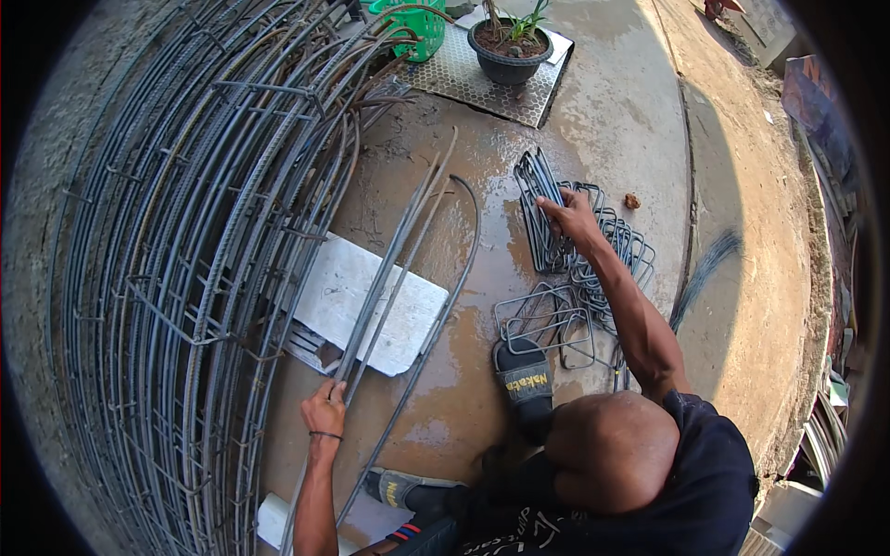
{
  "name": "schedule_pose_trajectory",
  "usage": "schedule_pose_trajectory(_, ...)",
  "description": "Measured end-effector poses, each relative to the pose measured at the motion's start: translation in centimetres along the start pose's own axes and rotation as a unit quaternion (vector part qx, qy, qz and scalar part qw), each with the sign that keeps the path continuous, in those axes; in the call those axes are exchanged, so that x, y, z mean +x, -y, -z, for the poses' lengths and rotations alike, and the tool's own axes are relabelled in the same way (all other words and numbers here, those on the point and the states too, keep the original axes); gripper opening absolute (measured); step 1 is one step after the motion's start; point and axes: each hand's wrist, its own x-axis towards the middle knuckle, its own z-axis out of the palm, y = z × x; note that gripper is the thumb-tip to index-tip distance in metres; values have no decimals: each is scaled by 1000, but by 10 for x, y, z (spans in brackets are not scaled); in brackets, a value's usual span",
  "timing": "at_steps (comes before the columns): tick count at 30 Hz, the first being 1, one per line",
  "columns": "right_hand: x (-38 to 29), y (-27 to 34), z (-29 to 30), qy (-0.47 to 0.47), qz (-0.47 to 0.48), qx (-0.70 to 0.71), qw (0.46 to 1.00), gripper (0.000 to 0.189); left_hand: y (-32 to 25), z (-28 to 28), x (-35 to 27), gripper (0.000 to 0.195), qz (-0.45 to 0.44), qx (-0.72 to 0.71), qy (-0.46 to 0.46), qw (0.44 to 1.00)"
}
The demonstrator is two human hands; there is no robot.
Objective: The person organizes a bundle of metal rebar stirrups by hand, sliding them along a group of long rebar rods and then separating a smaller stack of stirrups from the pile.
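Note:
My left hand (pixel 325 410), with a dark band at the wrist, is closed around a few long straight steel rods (pixel 379 292) that slant away over a white board (pixel 410 316). My right hand (pixel 573 217) reaches far forward and grips a stack of bent rectangular steel stirrups (pixel 539 181). Close under and beside that hand, a heap of more stirrups (pixel 608 278) lies on the wet concrete. Several loose stirrups (pixel 546 323) spread nearer to me, by the toe of my sandal (pixel 523 372). One rod with a hooked end (pixel 473 236) lies right of the board.
Long rebar cages (pixel 201 278) are piled along the left side. Ahead stand a potted plant (pixel 510 52) on a patterned metal sheet (pixel 480 94) and a green plastic basket (pixel 421 28). A bundle of thin wire (pixel 709 267) and pliers-like handles (pixel 619 375) lie at right.

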Motion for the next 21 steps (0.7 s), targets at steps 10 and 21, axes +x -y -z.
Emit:
schedule_pose_trajectory(10,-5,4,14,5,17,-5,1000,23,5,-8,5,11,-28,24,4,999)
schedule_pose_trajectory(21,-5,5,13,1,13,-7,1000,27,37,0,-40,11,-80,64,-21,994)
